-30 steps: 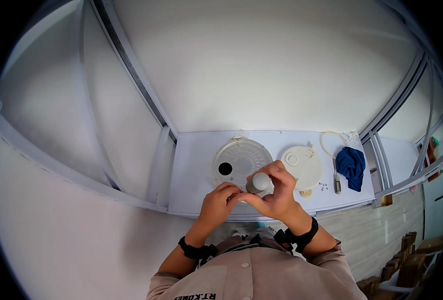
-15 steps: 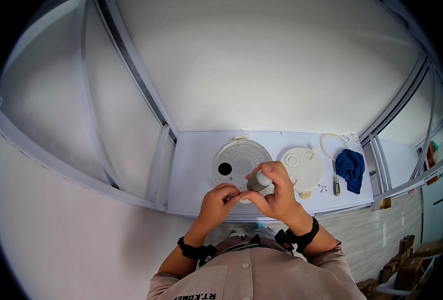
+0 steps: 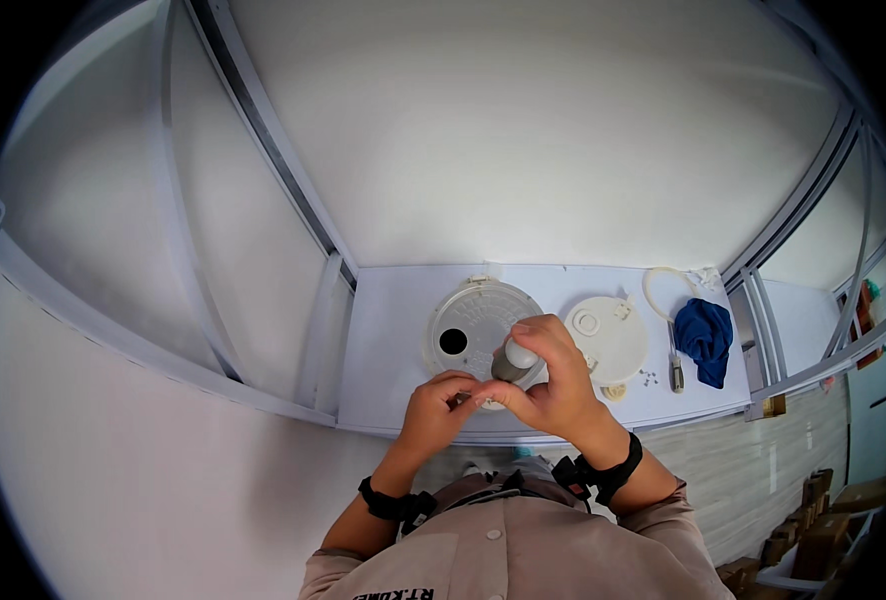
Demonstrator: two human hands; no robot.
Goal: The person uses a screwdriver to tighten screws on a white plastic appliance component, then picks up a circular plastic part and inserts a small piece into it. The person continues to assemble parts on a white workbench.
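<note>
Little has moved over the last second. The right hand [image 3: 553,385] has turned the small grey cylinder [image 3: 515,360] a bit, so its pale rounded end now points toward about 1 o'clock instead of lying more level. The left hand [image 3: 441,405] has closed in from 8 o'clock, and its fingertips now meet the right thumb just below the cylinder; whether they pinch some small part there is hard to tell.

White table [image 3: 393,330] among plain white walls [image 3: 523,130], wood-look floor [image 3: 753,470] right.
</note>
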